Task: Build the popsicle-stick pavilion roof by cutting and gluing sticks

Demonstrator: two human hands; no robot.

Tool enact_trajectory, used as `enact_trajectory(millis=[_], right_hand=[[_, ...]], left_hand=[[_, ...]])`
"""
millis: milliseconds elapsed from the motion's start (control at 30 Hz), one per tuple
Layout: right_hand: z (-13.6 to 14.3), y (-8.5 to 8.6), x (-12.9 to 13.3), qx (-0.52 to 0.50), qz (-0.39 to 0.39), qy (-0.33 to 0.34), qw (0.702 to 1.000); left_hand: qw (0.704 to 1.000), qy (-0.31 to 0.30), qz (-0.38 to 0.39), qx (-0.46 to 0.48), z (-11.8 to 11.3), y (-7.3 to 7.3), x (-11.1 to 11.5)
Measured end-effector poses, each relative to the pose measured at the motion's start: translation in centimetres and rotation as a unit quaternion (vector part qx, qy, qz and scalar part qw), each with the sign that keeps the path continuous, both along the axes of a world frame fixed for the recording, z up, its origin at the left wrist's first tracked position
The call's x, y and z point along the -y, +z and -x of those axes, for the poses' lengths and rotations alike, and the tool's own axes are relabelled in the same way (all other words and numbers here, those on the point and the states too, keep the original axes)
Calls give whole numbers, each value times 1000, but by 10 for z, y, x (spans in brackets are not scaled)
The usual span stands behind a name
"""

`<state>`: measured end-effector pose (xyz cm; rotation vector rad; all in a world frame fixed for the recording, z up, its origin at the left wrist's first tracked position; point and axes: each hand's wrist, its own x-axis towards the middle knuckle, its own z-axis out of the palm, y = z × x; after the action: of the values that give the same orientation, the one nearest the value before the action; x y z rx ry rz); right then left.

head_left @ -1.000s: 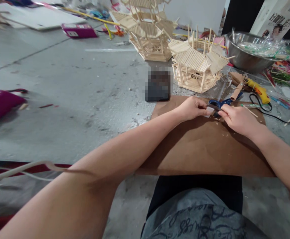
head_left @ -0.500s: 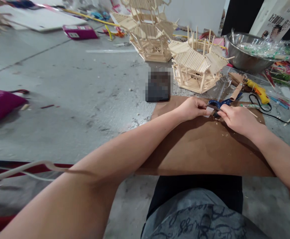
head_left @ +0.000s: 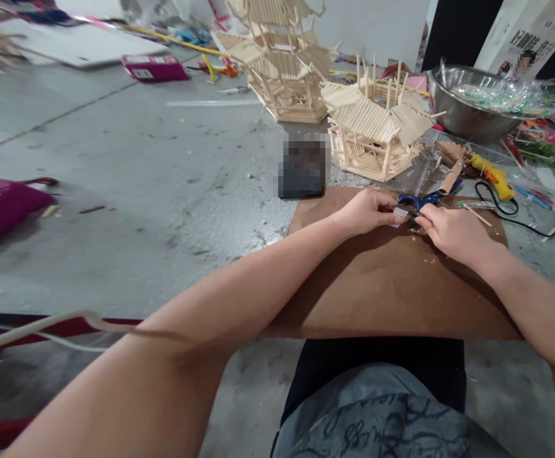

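From over here I'm watching the left hand (head_left: 370,211) pinching a small pale piece (head_left: 400,212), its thumb and forefinger closing narrowly on the left side. The right hand (head_left: 456,234) is meeting it from the other side, thumb and finger pressing together on a small dark piece (head_left: 412,222); its remaining fingers are curling under, and I can't tell what they are touching. Both pieces are sitting between the two hands, over the far part of the brown sheet (head_left: 386,286), just in front of the blue-handled scissors (head_left: 417,201). Whether the pieces are joined, I can't make out.

The pale piece is looking light and fairly stiff to me, more likely to slip or twist than to weigh on the fingers. I'd be taking it by its opposite edges with fingertips, squeezing gently, and supporting the dark piece close to where the two are meeting. What either is made of, I can't tell.

Beyond the hands, a low stick pavilion (head_left: 367,127) and a taller stick pagoda (head_left: 287,73) are standing on the grey tabletop (head_left: 201,191). Their thin upright sticks are looking brittle, so I'd be lifting either from the base. A yellow glue gun (head_left: 495,179) is lying to the right.
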<state>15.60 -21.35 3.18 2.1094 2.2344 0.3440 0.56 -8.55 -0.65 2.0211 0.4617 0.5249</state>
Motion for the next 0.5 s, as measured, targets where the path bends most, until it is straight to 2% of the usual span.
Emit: enact_trajectory(millis=[300, 500], right_hand=[[1, -4, 10, -47, -23, 51, 997], [4, -3, 9, -39, 5, 24, 999]], left_hand=[[998, -26, -58, -19, 3, 0, 3], [997, -36, -67, -15, 4, 0, 4]])
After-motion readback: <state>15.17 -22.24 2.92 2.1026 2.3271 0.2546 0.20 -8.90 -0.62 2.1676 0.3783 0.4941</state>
